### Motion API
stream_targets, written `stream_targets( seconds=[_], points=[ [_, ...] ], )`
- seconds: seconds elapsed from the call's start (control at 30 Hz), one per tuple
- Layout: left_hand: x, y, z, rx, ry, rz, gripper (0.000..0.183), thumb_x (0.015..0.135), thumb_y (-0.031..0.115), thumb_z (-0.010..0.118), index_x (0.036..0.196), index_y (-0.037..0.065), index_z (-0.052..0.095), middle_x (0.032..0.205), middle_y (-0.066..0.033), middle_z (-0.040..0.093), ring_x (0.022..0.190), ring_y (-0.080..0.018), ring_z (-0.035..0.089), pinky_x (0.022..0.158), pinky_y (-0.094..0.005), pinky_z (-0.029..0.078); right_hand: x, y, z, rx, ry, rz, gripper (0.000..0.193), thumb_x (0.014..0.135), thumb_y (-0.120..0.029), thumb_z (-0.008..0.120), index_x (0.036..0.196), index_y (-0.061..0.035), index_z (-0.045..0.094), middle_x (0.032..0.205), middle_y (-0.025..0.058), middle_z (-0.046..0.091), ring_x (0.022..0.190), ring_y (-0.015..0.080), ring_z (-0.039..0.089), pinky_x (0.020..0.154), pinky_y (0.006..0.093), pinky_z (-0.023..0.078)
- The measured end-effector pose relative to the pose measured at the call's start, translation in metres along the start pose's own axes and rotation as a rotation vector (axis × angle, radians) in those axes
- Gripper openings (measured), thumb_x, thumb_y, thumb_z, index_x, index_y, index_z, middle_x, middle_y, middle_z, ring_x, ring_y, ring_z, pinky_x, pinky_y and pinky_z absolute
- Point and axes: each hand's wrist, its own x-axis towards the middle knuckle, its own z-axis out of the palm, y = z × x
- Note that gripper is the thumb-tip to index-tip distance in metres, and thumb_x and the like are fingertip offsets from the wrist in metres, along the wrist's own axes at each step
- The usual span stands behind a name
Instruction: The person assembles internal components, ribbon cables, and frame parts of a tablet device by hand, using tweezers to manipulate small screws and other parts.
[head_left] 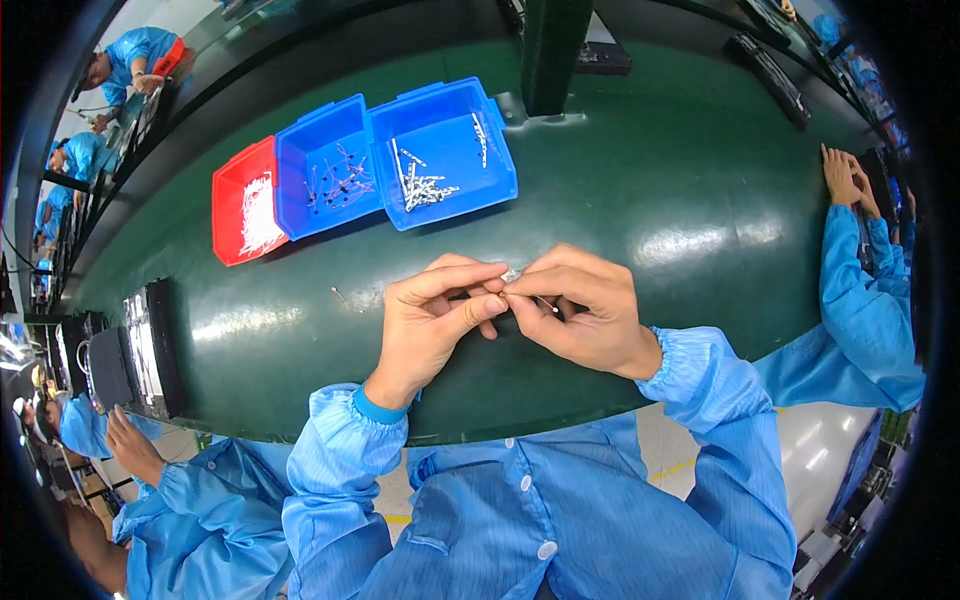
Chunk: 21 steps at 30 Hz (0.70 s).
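Wearer's blue smock (490,500) lay nearest. Past it, over the green table (680,330), left hand (428,310) and right hand (592,310) had their grip closed, fingertips pinching a small pale part (511,274), mostly hidden. Likeliest trouble: a slip, the contact being so narrow; the thin lead (546,303) at the right fingers might bend if squeezed. Beyond stood a red bin (228,210), blue bins (440,140), a post (553,60); leftward, one stray piece (341,295).

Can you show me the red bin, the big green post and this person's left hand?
Red bin (228,205): head view, bare inside, near its left edge.
Green post (553,60): head view, front face.
Left hand (424,312): head view, middle of its back.
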Motion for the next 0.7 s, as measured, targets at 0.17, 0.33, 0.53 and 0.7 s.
stream_targets(
  seconds=[0.17, 0.33, 0.53, 0.7],
  points=[
    [0.0, -0.002, -0.001, -0.106, -0.046, -0.062, 0.02, 0.089, -0.003, 0.069, 0.108, -0.001, 0.072, 0.105, -0.0124, 0.065, 0.087, -0.0166, 0.066, 0.062, -0.0256, 0.059, 0.0, -0.003, -0.002, 0.091, -0.009, 0.084, 0.013, 0.082, 0.001, 0.074, 0.094, -0.0034, 0.073, 0.082, 0.0036, 0.067, 0.058, 0.0042, 0.057, 0.046, 0.0195, 0.041],
    [-0.002, -0.005, -0.003, -0.03, -0.049, 0.054, 0.018, 0.088, -0.004, 0.069, 0.106, -0.003, 0.071, 0.106, -0.0133, 0.063, 0.085, -0.0171, 0.066, 0.061, -0.0257, 0.059, -0.001, -0.006, -0.002, 0.134, -0.013, 0.154, 0.009, 0.084, -0.001, 0.074, 0.092, -0.0035, 0.073, 0.081, 0.0038, 0.067, 0.06, 0.0033, 0.057, 0.047, 0.0187, 0.04],
    [-0.002, -0.002, 0.008, 0.182, 0.06, 0.243, 0.013, 0.086, -0.008, 0.07, 0.099, -0.004, 0.07, 0.106, -0.0131, 0.06, 0.085, -0.0176, 0.067, 0.065, -0.0253, 0.062, -0.006, -0.004, 0.0, 0.601, -0.008, 0.496, 0.01, 0.091, -0.006, 0.07, 0.099, 0.0009, 0.067, 0.082, 0.0027, 0.067, 0.064, 0.0017, 0.057, 0.049, 0.0184, 0.042],
    [-0.005, -0.003, 0.009, 0.334, 0.096, 0.35, 0.015, 0.084, -0.011, 0.07, 0.098, -0.005, 0.07, 0.104, -0.0138, 0.06, 0.087, -0.0182, 0.067, 0.068, -0.0261, 0.063, -0.004, -0.007, -0.005, 0.729, -0.051, 0.576, 0.011, 0.095, -0.006, 0.066, 0.102, 0.0011, 0.062, 0.086, 0.0047, 0.066, 0.066, 0.0036, 0.06, 0.05, 0.0179, 0.045]
  ],
)
